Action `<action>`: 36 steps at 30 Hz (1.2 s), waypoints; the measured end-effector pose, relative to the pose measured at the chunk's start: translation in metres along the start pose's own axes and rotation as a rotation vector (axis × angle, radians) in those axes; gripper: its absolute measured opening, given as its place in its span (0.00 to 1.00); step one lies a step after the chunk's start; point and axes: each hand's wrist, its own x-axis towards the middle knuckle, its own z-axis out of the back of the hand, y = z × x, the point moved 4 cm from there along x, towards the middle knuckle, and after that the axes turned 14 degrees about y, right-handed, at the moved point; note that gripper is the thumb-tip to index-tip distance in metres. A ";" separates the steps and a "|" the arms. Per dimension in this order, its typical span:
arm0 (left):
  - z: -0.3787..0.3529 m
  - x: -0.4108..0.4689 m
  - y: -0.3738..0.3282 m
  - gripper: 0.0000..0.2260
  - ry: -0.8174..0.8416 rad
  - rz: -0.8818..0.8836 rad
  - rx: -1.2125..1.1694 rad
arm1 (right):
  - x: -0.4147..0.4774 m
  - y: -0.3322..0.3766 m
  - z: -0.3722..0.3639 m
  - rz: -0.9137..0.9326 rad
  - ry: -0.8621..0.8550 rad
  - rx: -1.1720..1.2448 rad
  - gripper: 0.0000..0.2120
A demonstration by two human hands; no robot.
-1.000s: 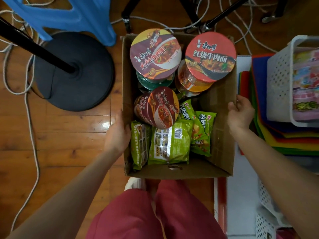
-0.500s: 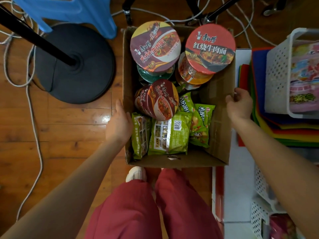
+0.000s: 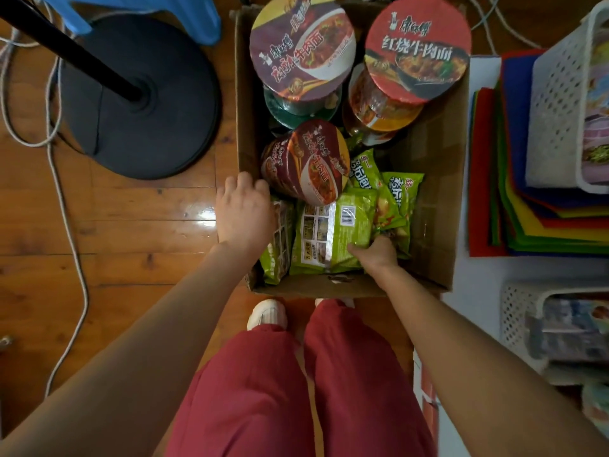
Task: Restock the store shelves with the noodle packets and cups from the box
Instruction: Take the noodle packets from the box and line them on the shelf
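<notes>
A cardboard box (image 3: 435, 206) stands on the wooden floor in front of my feet. It holds several noodle cups: a purple-lidded one (image 3: 301, 46), a red-lidded one (image 3: 418, 49) and a tilted purple one (image 3: 308, 161). Green noodle packets lie at the near end. My right hand (image 3: 377, 253) is inside the box and grips the lower right corner of the front green packet (image 3: 329, 234). My left hand (image 3: 244, 211) rests over the box's left wall, fingers curled over its edge beside another green packet (image 3: 278, 245).
A black round stand base (image 3: 138, 97) with a pole sits left of the box, with cables and a blue stool (image 3: 138, 11) nearby. White baskets (image 3: 560, 103) with goods and coloured felt sheets (image 3: 494, 192) fill the shelf on the right.
My right hand left the box's right wall and reached inside onto the green packet. My left hand shifted up over the left wall. The view moved closer to the box.
</notes>
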 end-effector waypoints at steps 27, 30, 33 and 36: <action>0.251 -0.240 -0.015 0.09 -0.358 -0.235 -0.542 | -0.327 0.112 0.125 0.479 -0.351 -0.195 0.14; 0.306 -0.278 -0.013 0.09 -0.475 -0.285 -0.589 | -0.395 0.133 0.141 0.563 -0.393 -0.208 0.16; 0.359 -0.314 -0.016 0.09 -0.583 -0.390 -0.604 | -0.464 0.148 0.157 0.637 -0.469 -0.207 0.16; 0.410 -0.349 -0.024 0.08 -0.683 -0.470 -0.624 | -0.531 0.153 0.173 0.691 -0.561 -0.168 0.17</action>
